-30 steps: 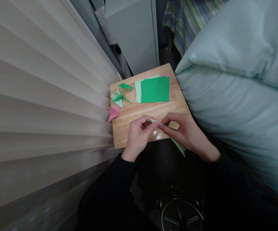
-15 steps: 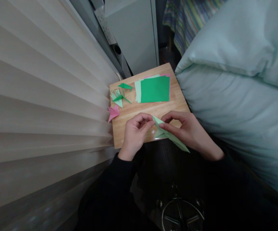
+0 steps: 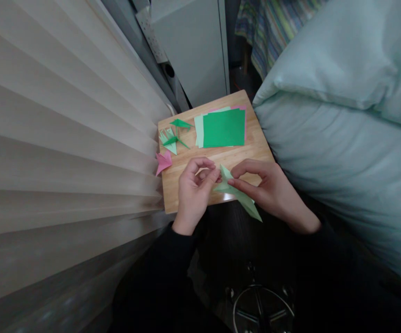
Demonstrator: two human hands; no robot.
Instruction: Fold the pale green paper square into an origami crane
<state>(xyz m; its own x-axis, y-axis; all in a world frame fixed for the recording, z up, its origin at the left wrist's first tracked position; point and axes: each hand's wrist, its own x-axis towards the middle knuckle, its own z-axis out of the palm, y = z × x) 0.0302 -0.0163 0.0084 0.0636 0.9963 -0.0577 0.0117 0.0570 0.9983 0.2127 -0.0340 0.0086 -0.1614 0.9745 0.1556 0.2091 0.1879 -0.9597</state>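
Note:
A partly folded sheet of light green origami paper (image 3: 243,198) is held over the front edge of the small wooden table. Its long pointed end slants down past the edge. My right hand (image 3: 268,187) pinches the paper's upper part between thumb and index finger. At the paper's upper left edge, my left hand (image 3: 196,192) has its thumb and fingers closed, with the exact grip partly hidden by the fingers.
Behind my hands, a stack of paper with a green sheet (image 3: 224,128) on top lies on the table (image 3: 182,178). Green folded cranes (image 3: 175,139) and a pink folded piece (image 3: 163,162) sit at left. A pleated curtain (image 3: 82,152) and pale bedding (image 3: 339,134) flank the table.
The light green paper has turned, its long lower point swinging left and another flap now showing toward my left hand. My left fingers have shifted slightly, while my right hand keeps its pinch.

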